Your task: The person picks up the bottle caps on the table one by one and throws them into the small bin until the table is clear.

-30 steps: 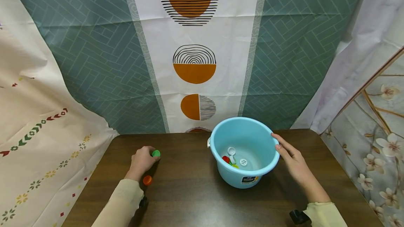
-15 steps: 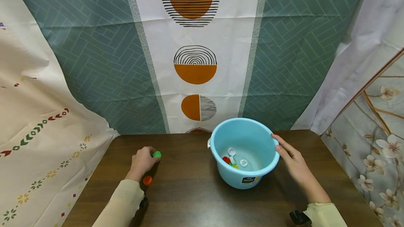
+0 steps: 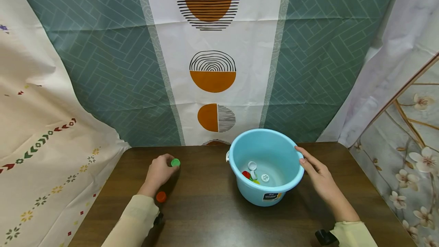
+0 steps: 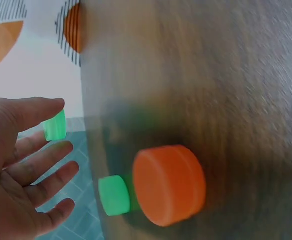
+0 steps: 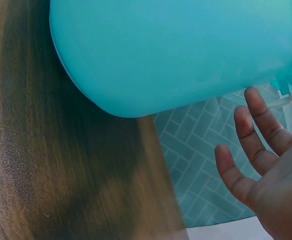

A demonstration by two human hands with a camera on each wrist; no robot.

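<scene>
Between the thumb and finger of my left hand (image 3: 160,171) a green bottle cap (image 3: 175,162) is pinched, held above the table in the left wrist view. Just below that hand lies an orange bottle cap (image 3: 161,196). A second green cap (image 4: 114,195) sits beside the orange one in the left wrist view, hidden by the hand in the head view. My right hand (image 3: 320,178) touches the right rim of a light blue bucket (image 3: 252,191) with fairly straight thumb and forefinger; its other fingers (image 5: 231,172) spread loosely outside the bucket.
Inside the bucket lie several bottle caps, among them a white cap (image 3: 265,178), a red cap (image 3: 246,174) and a yellow one. The brown wooden table (image 3: 199,216) ends at a patterned hanging cloth (image 3: 219,121) behind. A flowered cloth (image 3: 404,186) hangs at the right.
My left hand has moved slightly right and away from me, carrying the pinched green cap. The right hand stays at the bucket rim, and the caps in the bucket keep their places.
</scene>
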